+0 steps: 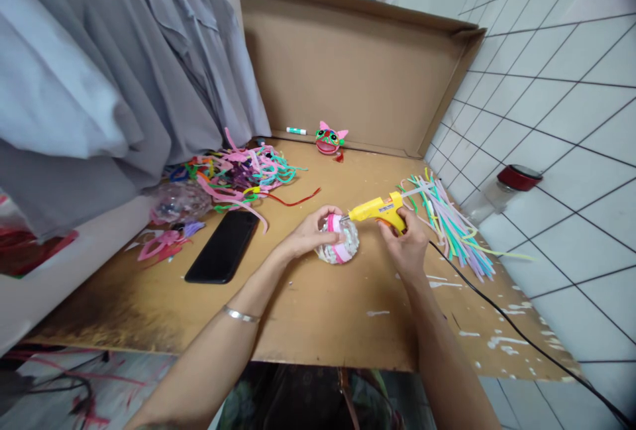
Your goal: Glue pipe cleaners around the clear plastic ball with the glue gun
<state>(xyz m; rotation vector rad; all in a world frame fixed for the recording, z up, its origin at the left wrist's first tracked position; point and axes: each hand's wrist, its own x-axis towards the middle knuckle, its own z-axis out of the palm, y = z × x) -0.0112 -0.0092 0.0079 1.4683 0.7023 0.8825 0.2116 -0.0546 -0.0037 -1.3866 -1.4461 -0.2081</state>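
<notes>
A brown cardboard board (318,311) carries everything here, and the person sits at its near edge with a small pale ball (348,248) roughly in the middle of it. Far left of the ball hangs a mass of grey cloth (99,72). To the ball's right lies a straight bundle of pastel pipe cleaners (447,221), which looks unused. To its back left there is a tangled heap of bent ones (243,175). A black phone (223,246) lies flat just left of the ball. The left hand (311,234) cups the ball from the left, with its fingers curled over the top and steadying it on the board. The right hand (407,248), on the ball's right, is closed around the handle of a yellow glue gun (380,210), whose nozzle touches a pink strip (334,224) running over the ball. As I see it, the work is at an early stage, since only that one pink band is on and the rest of the pale surface shows bare. Well behind the ball sits a little pink-eared figure (329,138), apparently finished. Dried white glue drips (497,340) fleck the board to the ball's near right.
</notes>
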